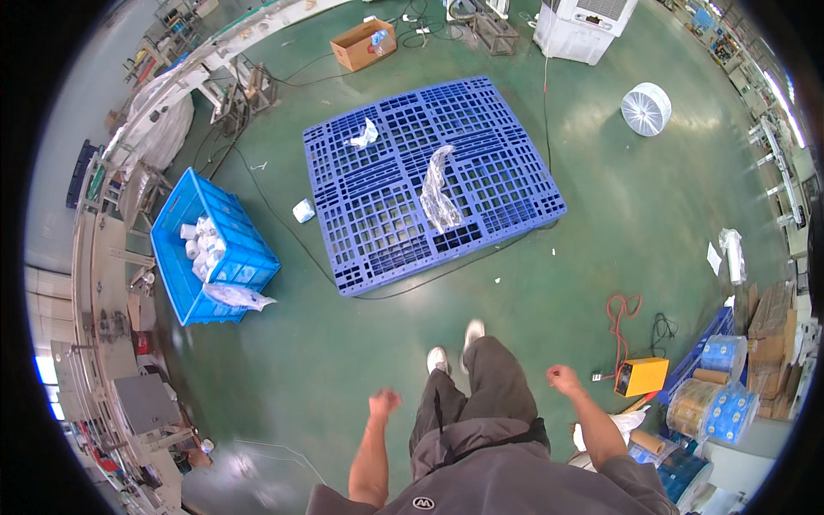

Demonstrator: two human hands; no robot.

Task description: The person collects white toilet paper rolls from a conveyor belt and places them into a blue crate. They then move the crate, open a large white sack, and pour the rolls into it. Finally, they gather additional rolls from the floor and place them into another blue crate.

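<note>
Standing on a green floor point(601, 232). Left hand point(384, 402) clenched in a loose fist, fingers curled on nothing. Right hand point(562, 378) likewise clenched and empty. Ahead, well apart from both hands, a blue plastic pallet point(360, 215) bearing crumpled clear film point(438, 193). At left, a blue crate point(240, 249) with white rolls, too small to make out. At lower right, a yellow box point(641, 375) and wrapped blue rolls point(724, 403), partly cut off by the rim.
</note>
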